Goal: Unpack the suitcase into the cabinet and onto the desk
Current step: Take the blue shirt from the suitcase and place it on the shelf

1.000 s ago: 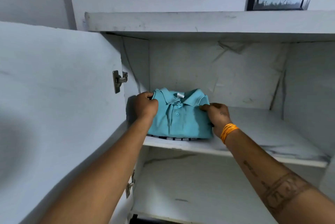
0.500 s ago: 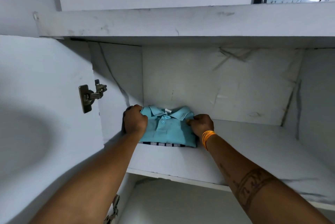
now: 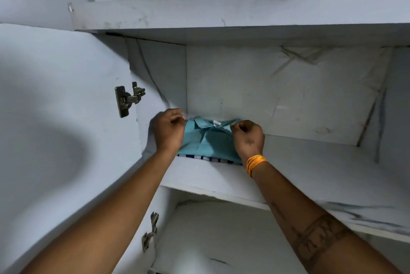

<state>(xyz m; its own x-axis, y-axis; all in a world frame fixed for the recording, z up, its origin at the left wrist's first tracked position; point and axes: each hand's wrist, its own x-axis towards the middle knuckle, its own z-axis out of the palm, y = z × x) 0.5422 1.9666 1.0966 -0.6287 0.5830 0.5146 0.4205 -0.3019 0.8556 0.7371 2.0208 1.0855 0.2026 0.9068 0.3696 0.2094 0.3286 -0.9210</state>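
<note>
— What's at the far left?
— The open cabinet door (image 3: pixel 55 118), its upper hinge (image 3: pixel 127 100) showing.
— And the hands?
— The left hand (image 3: pixel 169 130) has curled fingers at the left edge of the folded teal polo shirt (image 3: pixel 206 140); whether it grips is unclear. The right hand (image 3: pixel 248 138), fingers curled, is at the collar's right side, same doubt.
— Where's the shirt?
— On the cabinet shelf (image 3: pixel 310 174), in the back left corner, atop a striped garment (image 3: pixel 208 158).

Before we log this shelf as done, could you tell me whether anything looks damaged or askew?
The cabinet's white back panel shows creased, peeling lining near its upper right. The folded teal polo shirt lies neat on the shelf.
</note>
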